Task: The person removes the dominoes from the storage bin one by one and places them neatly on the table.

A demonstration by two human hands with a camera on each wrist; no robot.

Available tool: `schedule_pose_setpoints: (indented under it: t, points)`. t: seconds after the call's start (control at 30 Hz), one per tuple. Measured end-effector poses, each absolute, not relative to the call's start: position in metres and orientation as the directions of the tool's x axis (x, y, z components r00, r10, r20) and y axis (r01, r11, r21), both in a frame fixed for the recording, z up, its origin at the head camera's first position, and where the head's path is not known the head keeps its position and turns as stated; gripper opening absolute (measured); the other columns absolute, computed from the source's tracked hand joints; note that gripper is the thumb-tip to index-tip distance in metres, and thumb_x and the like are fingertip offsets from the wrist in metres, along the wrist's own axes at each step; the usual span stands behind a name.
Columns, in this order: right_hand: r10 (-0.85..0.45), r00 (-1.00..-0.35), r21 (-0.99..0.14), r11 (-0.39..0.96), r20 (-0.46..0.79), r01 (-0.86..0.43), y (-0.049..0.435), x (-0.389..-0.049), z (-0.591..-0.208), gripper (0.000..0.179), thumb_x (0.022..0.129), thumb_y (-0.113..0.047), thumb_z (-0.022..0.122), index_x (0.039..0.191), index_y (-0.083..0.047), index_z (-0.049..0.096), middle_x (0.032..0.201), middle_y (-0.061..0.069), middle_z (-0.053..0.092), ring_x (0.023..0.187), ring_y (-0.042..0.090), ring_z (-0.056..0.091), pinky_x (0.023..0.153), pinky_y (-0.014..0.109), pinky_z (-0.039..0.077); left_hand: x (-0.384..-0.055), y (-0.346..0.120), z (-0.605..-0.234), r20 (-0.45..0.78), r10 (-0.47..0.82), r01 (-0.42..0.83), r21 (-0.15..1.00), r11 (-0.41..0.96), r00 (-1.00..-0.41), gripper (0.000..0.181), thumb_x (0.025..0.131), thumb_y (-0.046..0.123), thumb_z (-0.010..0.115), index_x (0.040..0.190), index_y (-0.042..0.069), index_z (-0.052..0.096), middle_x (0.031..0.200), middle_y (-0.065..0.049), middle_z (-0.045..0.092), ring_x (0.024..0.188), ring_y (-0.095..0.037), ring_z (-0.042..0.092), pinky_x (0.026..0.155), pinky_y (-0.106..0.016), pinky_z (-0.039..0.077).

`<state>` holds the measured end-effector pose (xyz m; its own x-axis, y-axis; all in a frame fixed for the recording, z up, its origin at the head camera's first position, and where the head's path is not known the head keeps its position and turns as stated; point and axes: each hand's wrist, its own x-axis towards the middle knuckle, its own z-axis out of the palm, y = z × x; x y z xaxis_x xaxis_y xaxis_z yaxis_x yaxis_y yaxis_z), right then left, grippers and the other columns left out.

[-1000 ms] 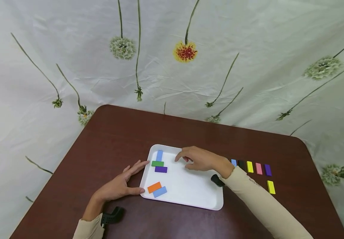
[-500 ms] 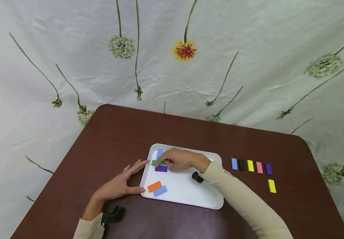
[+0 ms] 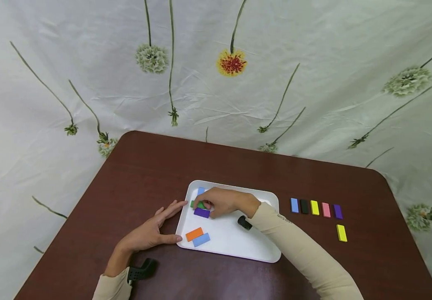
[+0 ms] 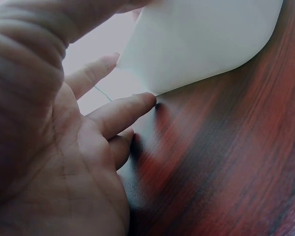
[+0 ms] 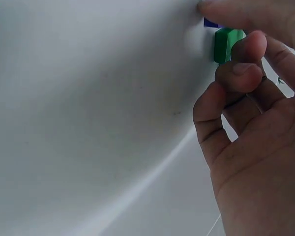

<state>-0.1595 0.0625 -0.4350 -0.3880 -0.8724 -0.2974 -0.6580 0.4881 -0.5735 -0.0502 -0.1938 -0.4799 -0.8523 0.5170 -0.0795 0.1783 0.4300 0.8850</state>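
Note:
In the head view, my right hand (image 3: 221, 201) pinches a purple block (image 3: 201, 213) by its ends, index finger at the left and thumb at the right. Just beyond it lies a green block (image 3: 200, 205), partly behind the fingers, then a light blue block (image 3: 201, 191). In the right wrist view only a corner of the purple block (image 5: 210, 22) shows past the thumb, beside the green block (image 5: 227, 44). My left hand (image 3: 150, 233) rests with straight, spread fingers against the left edge of the white tray (image 3: 234, 250); its fingertips (image 4: 150, 100) touch the tray's side.
An orange block (image 3: 194, 234) and another light blue block (image 3: 201, 239) touch each other at the tray's near left. Right of the tray, a row holds blue, black (image 3: 304, 206), yellow, pink (image 3: 326, 210) and purple blocks, with a yellow block (image 3: 341, 233) nearer me.
My right hand has moved left across the tray and taken the purple block between thumb and index finger. That block has turned slightly. The left hand stays put.

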Motion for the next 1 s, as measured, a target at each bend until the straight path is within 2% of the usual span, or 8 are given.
schedule_pose_setpoints:
  t: [0.17, 0.4, 0.63, 1.0]
  points:
    - [-0.863, -0.395, -0.541, 0.504, -0.314, -0.673, 0.061, -0.157, -0.435, 0.043, 0.083, -0.005, 0.078, 0.123, -0.015, 0.064, 0.081, -0.006, 0.049, 0.078, 0.004, 0.047, 0.073, 0.016, 0.039, -0.051, -0.194, -0.48, -0.087, 0.513, 0.174, 0.882, 0.439, -0.854, 0.087, 0.085, 0.034, 0.08, 0.157, 0.031, 0.031, 0.165, -0.007, 0.028, 0.154, -0.04, 0.01, 0.118, -0.068, -0.004]
    - [-0.867, -0.418, -0.498, 0.498, -0.271, -0.71, 0.064, -0.152, -0.431, 0.041, 0.08, -0.015, 0.082, 0.118, -0.014, 0.066, 0.078, -0.008, 0.049, 0.075, 0.004, 0.046, 0.07, 0.016, 0.038, -0.05, -0.193, -0.479, -0.078, 0.516, 0.18, 0.884, 0.431, -0.853, 0.087, 0.085, 0.033, 0.081, 0.157, 0.03, 0.032, 0.164, -0.006, 0.03, 0.154, -0.042, 0.011, 0.117, -0.068, -0.003]
    - [-0.831, -0.507, -0.482, 0.548, -0.227, -0.683, 0.089, -0.152, -0.424, 0.041, 0.079, -0.022, 0.083, 0.117, -0.016, 0.067, 0.078, -0.009, 0.047, 0.077, 0.005, 0.046, 0.07, 0.019, 0.039, -0.051, -0.191, -0.48, -0.084, 0.509, 0.174, 0.882, 0.438, -0.857, 0.087, 0.084, 0.033, 0.081, 0.157, 0.03, 0.033, 0.164, -0.009, 0.029, 0.154, -0.042, 0.011, 0.117, -0.069, -0.004]
    - [-0.744, -0.66, -0.591, 0.579, -0.101, -0.562, 0.162, -0.15, -0.404, 0.04, 0.079, -0.018, 0.083, 0.114, -0.011, 0.065, 0.077, -0.007, 0.046, 0.074, 0.007, 0.045, 0.064, 0.022, 0.038, -0.05, -0.191, -0.477, -0.089, 0.505, 0.167, 0.883, 0.439, -0.858, 0.088, 0.084, 0.034, 0.081, 0.157, 0.031, 0.032, 0.163, -0.005, 0.032, 0.154, -0.042, 0.011, 0.117, -0.069, -0.003]
